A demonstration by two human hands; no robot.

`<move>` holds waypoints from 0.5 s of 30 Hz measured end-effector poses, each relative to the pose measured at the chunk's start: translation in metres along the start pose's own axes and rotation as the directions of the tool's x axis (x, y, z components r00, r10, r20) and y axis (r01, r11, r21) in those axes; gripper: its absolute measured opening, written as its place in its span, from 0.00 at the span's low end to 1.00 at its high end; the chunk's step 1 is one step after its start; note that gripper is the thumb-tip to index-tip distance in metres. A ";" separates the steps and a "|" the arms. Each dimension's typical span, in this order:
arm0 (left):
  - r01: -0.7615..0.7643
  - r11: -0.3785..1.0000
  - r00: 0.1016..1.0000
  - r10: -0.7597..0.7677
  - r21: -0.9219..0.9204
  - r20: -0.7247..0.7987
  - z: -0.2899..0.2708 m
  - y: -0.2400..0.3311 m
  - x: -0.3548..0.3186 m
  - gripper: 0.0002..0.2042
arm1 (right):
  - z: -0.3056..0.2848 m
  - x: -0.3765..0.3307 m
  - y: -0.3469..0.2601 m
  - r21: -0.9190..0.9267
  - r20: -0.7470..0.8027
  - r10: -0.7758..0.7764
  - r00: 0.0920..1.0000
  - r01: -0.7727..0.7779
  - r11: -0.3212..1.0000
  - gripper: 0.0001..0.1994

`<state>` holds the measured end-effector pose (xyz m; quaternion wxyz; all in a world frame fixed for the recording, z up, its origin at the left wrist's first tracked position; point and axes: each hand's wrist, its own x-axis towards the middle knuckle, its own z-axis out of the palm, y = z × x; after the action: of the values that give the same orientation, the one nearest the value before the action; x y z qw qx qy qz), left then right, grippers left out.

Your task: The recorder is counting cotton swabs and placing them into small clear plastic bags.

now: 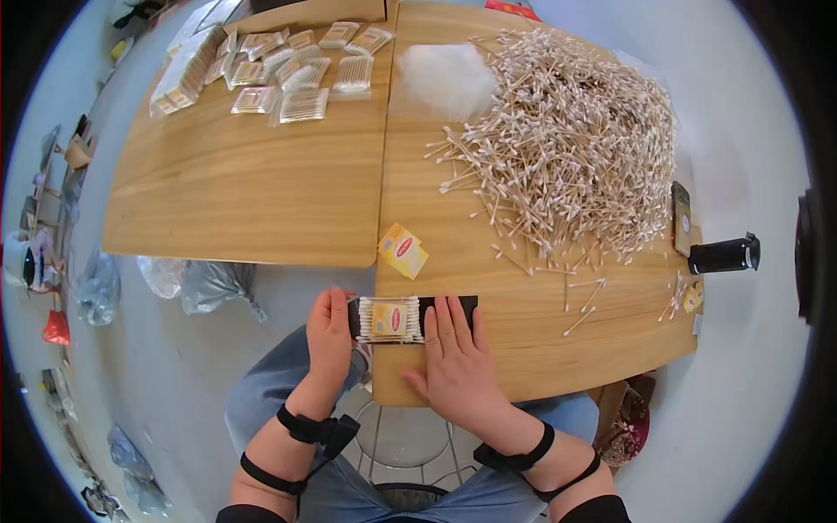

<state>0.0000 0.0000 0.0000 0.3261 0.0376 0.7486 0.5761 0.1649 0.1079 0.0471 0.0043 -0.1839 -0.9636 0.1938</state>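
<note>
Two wooden tables (261, 192) stand side by side. At the right one's near edge a swab bundle (390, 320) lies on a black tray (453, 307). Left hand (329, 336) grips the bundle's left end; right hand (455, 357) lies flat, fingers spread, beside it. Loose swabs (575, 139) pile far right.

Your left hand (329, 336) and right hand (455, 357) flank the swab packet (390, 320) on the table's (523, 349) near edge. Just beyond lies a label card (403, 250). Far right sits the loose swab heap (575, 144); far left, finished packets (279, 74).
</note>
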 end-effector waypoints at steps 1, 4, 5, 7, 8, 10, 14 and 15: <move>-0.008 0.999 1.000 0.008 -0.050 -0.002 0.002 0.000 -0.004 0.15 | -0.001 -0.002 -0.001 -0.002 0.007 0.003 1.000 -0.003 1.000 0.44; -0.057 0.990 0.998 0.054 -0.128 -0.027 0.005 -0.011 -0.003 0.15 | 0.002 -0.003 -0.005 -0.003 0.005 0.004 1.000 -0.004 1.000 0.44; -0.096 0.983 0.995 0.089 -0.157 -0.050 0.005 -0.014 -0.001 0.15 | 0.003 -0.002 -0.007 -0.005 -0.002 0.002 1.000 -0.002 1.000 0.44; -0.091 0.983 0.994 0.081 -0.157 -0.067 0.011 -0.012 -0.004 0.15 | 0.005 -0.002 -0.007 -0.004 0.002 0.000 1.000 0.000 1.000 0.45; -0.088 0.984 0.994 0.076 -0.157 -0.081 0.013 -0.011 -0.005 0.15 | 0.006 -0.002 -0.007 -0.006 0.002 0.000 1.000 0.000 1.000 0.45; -0.099 0.982 0.993 0.087 -0.160 -0.083 0.016 -0.012 -0.004 0.15 | 0.006 -0.002 -0.006 -0.012 0.003 0.002 1.000 -0.002 1.000 0.45; -0.112 0.983 0.991 0.101 -0.143 -0.084 0.017 -0.013 -0.003 0.16 | 0.006 -0.002 -0.007 -0.003 0.002 0.006 1.000 -0.006 1.000 0.45; -0.112 0.983 0.991 0.101 -0.143 -0.084 0.017 -0.015 -0.002 0.16 | 0.005 -0.001 -0.007 -0.003 0.003 0.006 1.000 -0.006 1.000 0.45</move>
<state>0.0158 0.0087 -0.0145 0.2678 0.0314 0.7129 0.6474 0.1627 0.0992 0.0450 0.0022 -0.1868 -0.9633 0.1928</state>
